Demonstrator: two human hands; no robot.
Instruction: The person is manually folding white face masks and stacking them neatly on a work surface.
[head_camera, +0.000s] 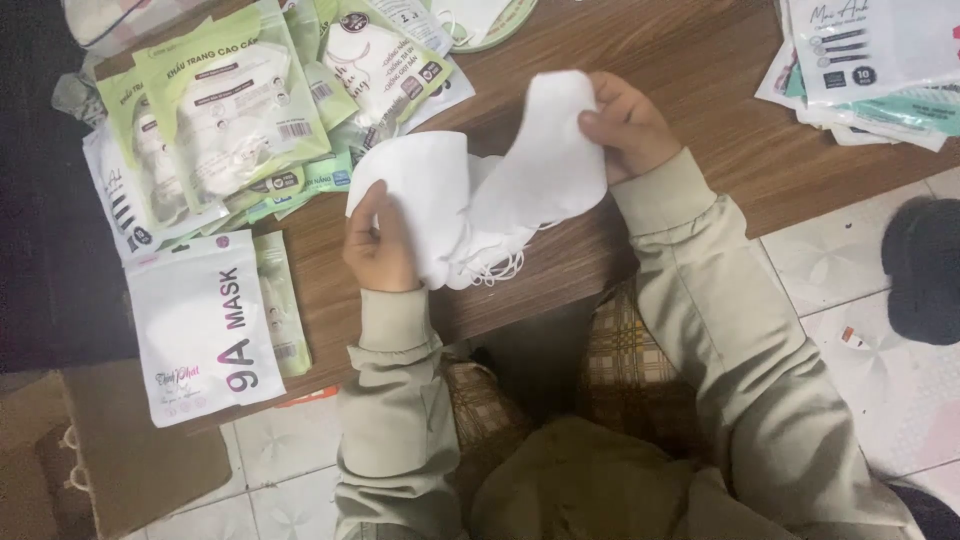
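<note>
**White masks held in both hands over the bench**

White fabric fills the middle of the view: a small stack of face masks (470, 190), held above the brown wooden bench (700, 80). The left hand (378, 245) has its grip clamped on the lower left end of the stack, thumb on the near face and fingers hidden behind the cloth. The right hand (625, 125) has its grip pinched shut on the upper right edge of one mask, which stands up and away from the others. Between the two grips the masks fan apart, and thin white ear loops (495, 268) dangle from the underside, just right of the left grip.

Left of the left grip, and below it, a white flat pouch (205, 335) with bold dark lettering lies on the bench, a narrow green packet (283, 310) tucked against its right side. Above that grip, a heap of green and white mask packets (235, 120) overlaps toward the far edge. Well to the right of the right grip, another pile of white and teal packets (870, 70) sits at the bench corner. Below it, on the tiled floor (880, 390), lies a dark round thing (925, 265). Beige sleeves (700, 270) cover both arms.
</note>
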